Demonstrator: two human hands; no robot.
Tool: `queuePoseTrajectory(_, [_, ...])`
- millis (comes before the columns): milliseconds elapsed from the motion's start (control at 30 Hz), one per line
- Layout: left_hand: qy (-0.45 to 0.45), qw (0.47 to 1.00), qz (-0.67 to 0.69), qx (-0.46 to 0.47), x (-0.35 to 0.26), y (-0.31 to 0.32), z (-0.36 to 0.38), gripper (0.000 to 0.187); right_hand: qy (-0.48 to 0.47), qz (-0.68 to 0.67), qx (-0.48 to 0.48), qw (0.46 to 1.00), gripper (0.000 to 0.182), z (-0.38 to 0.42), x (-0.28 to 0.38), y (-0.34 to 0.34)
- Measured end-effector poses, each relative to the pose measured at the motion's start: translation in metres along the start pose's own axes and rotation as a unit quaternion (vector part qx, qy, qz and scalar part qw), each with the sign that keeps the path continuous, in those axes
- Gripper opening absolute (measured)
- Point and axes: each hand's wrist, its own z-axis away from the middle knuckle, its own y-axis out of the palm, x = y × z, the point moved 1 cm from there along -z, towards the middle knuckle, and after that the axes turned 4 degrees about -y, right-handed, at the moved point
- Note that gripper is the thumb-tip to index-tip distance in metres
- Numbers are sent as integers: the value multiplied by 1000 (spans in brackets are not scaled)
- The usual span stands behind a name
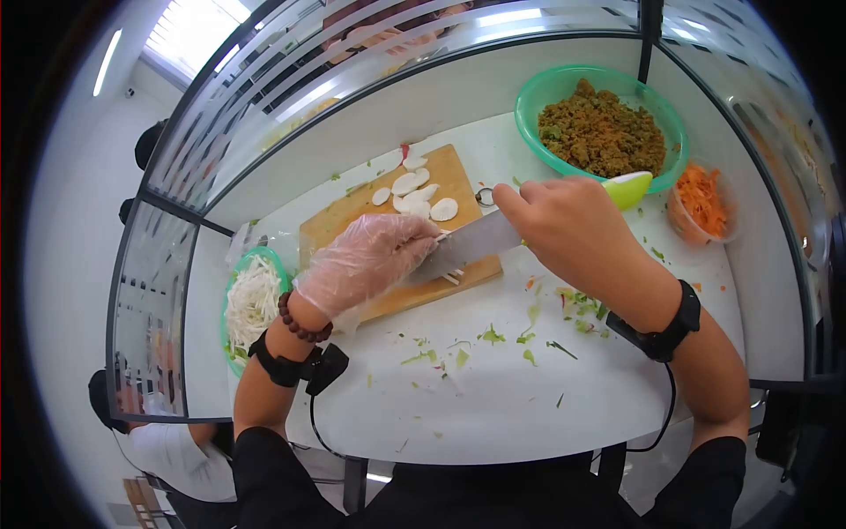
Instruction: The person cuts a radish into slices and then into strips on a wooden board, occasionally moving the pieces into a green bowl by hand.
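Observation:
My right hand (573, 220), bare, is wrapped round the handle of a kitchen knife (480, 242). A lime-green, pale-tipped handle end (628, 189) sticks out beyond the fist. The broad blade lies across the wooden cutting board (352, 207). In a clear plastic glove, my left hand (374, 256) has its fingers curled and pressed down beside the blade, on white radish that they mostly hide. Thin white strips (454, 276) lie on the near side of the blade. Several round white radish slices (414, 192) rest on the far part of the board.
A green bowl (529, 132) of brown crumbly filling stands at the back right, beside a clear tub of shredded carrot (702, 203). At the left is a green-rimmed basket of white shreds (253, 300). Leafy scraps (493, 335) litter the white table. Partition panels surround it; another person (176, 450) sits left.

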Motion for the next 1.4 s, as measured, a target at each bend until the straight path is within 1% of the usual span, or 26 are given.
queuePoseTrajectory(67, [-49,999,-7,1,3,-2,-6,18,-10,6,10,1000,18,0,-4,-5])
queuePoseTrajectory(133, [-31,999,-2,-34,11,-8,-8,18,-21,12,32,999,17,0,-16,-21])
queuePoseTrajectory(167, [-28,998,14,-46,22,-8,-9,17,-2,-8,29,1000,15,-1,-23,-30])
queuePoseTrajectory(200, [-25,998,30,-59,29,-9,-9,17,16,14,22,1000,15,-2,-31,-38])
queuePoseTrajectory(267, [-26,998,52,-33,32,-9,-7,17,90,20,14,996,19,-2,-42,-54])
queuePoseTrajectory(367, [-1,998,61,-4,24,1,-7,19,101,33,-99,989,27,4,-59,-70])
queuePoseTrajectory(467, [99,995,-3,-6,13,10,-6,20,232,-31,-45,971,26,0,-51,-91])
queuePoseTrajectory(500, [97,995,-33,16,12,9,-9,35,223,-50,-58,972,27,1,-52,-91])
queuePoseTrajectory(600, [121,990,-71,-19,5,8,-11,43,198,-78,-85,973,27,2,-50,-87])
queuePoseTrajectory(700, [165,986,-31,10,3,17,-16,48,216,-108,-50,969,28,-2,-45,-87])
queuePoseTrajectory(800, [179,982,-46,31,5,22,-21,44,196,-99,-44,975,29,-1,-46,-85])
queuePoseTrajectory(900, [146,986,-27,78,3,18,-24,32,146,-83,-95,981,29,3,-54,-78])
queuePoseTrajectory(1000, [143,987,-35,61,10,28,-27,21,210,-75,-30,974,27,0,-51,-84])
queuePoseTrajectory(1033, [140,988,-30,60,11,29,-27,20,199,-88,-37,975,26,1,-53,-82])
queuePoseTrajectory(1133, [123,990,-18,64,10,28,-29,18,203,-90,-17,975,24,-1,-52,-80])
queuePoseTrajectory(1200, [98,992,-10,80,10,30,-27,19,185,-78,-22,979,23,2,-52,-78])
queuePoseTrajectory(1267, [89,993,-4,72,12,29,-25,19,169,-74,-33,982,23,1,-54,-75])
queuePoseTrajectory(1333, [70,996,-10,62,15,28,-21,20,183,-76,-21,980,24,2,-53,-76])
queuePoseTrajectory(1367, [65,996,-26,60,18,27,-22,18,191,-73,-18,979,25,1,-54,-77])
queuePoseTrajectory(1400, [55,997,-15,45,19,24,-21,17,194,-73,-22,978,25,2,-54,-77])
